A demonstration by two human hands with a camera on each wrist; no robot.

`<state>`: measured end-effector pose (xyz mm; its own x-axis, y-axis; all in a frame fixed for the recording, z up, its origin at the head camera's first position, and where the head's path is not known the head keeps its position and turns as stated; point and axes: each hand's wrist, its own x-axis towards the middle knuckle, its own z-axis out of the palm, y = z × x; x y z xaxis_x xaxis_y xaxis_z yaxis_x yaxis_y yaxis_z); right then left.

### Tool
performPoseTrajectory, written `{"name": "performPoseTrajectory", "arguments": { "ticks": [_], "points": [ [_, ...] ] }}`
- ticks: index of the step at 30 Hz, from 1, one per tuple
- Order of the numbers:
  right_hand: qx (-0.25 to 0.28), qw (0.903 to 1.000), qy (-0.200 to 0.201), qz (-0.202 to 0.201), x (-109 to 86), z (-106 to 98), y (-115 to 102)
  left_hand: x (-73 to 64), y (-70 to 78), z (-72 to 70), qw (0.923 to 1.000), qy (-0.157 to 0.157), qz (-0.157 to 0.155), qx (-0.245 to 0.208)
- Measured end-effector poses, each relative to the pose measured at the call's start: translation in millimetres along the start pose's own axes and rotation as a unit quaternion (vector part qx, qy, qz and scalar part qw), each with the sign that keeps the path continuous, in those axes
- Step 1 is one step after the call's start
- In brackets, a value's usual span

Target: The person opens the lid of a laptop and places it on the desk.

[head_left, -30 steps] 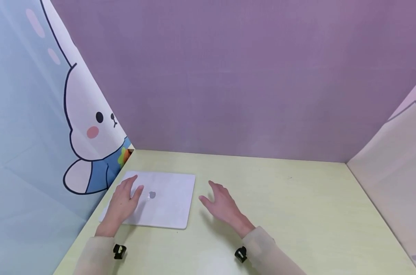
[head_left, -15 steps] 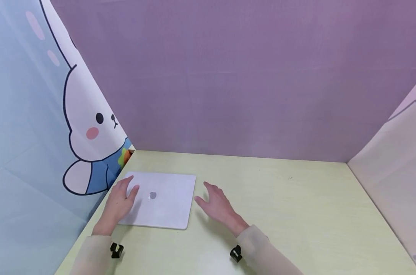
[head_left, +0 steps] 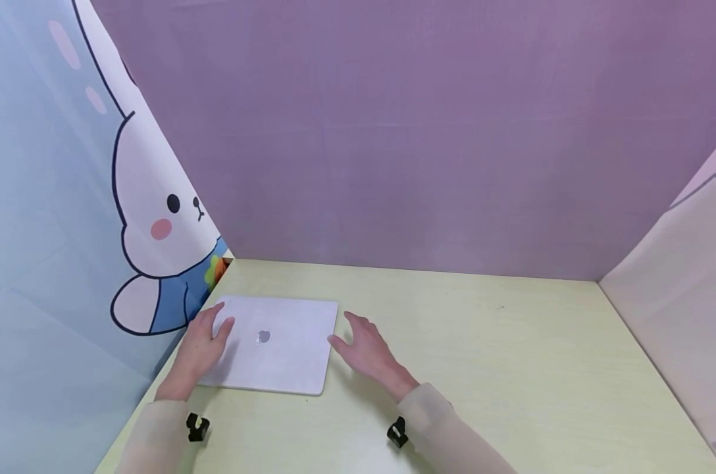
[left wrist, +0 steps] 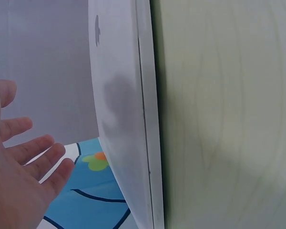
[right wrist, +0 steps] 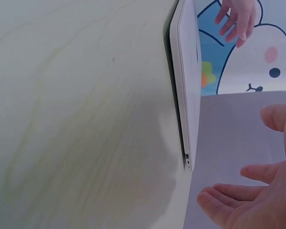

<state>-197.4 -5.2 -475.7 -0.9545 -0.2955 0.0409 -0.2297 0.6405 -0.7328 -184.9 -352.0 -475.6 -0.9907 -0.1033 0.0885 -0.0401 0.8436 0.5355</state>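
Note:
A closed silver laptop [head_left: 287,359] lies flat on the pale table, the logo on its lid facing up. Over its left side hovers my left hand [head_left: 198,349], fingers extended and thumb spread. In the left wrist view the same hand [left wrist: 31,176] is apart from the lid and holds nothing. My right hand [head_left: 366,352] is held just beyond the laptop's right edge, also with nothing in it. The right wrist view has its relaxed fingers [right wrist: 221,205] above the laptop [right wrist: 187,86], whose side edge shows a small port.
The pale wooden table [head_left: 482,368] stretches to the right. A purple cloth [head_left: 417,138] hangs at the back. On the left is a blue curtain [head_left: 38,263] with a cartoon rabbit, and a light curtain [head_left: 690,289] is on the right. Both wrists bear black camera mounts [head_left: 198,428].
Both hands have drifted slightly left. The right hand has come closer to the laptop's right edge, and the left hand has moved toward its left edge. The laptop has stayed in place.

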Motion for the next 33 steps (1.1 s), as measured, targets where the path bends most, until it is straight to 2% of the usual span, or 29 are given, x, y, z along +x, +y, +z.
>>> {"name": "performPoseTrajectory", "arguments": {
  "ticks": [9,19,24,33],
  "points": [
    [0.003,0.9999,-0.006,0.010,3.1,5,-6,4.5,-7.8,-2.0,0.9999,-0.008,-0.014,-0.007],
    [0.010,0.9998,-0.016,0.009,8.1,12,-11,9.0,-30.0,-3.6,0.9997,-0.011,-0.015,-0.012],
    [0.014,0.9995,-0.024,0.014,9.1,16,-14,8.8,-39.9,-3.5,0.9999,-0.004,-0.003,-0.015],
    [0.032,0.9989,-0.027,0.021,11.0,25,-20,7.4,-47.0,-8.9,0.9995,-0.012,-0.009,-0.029]
  ]
}}
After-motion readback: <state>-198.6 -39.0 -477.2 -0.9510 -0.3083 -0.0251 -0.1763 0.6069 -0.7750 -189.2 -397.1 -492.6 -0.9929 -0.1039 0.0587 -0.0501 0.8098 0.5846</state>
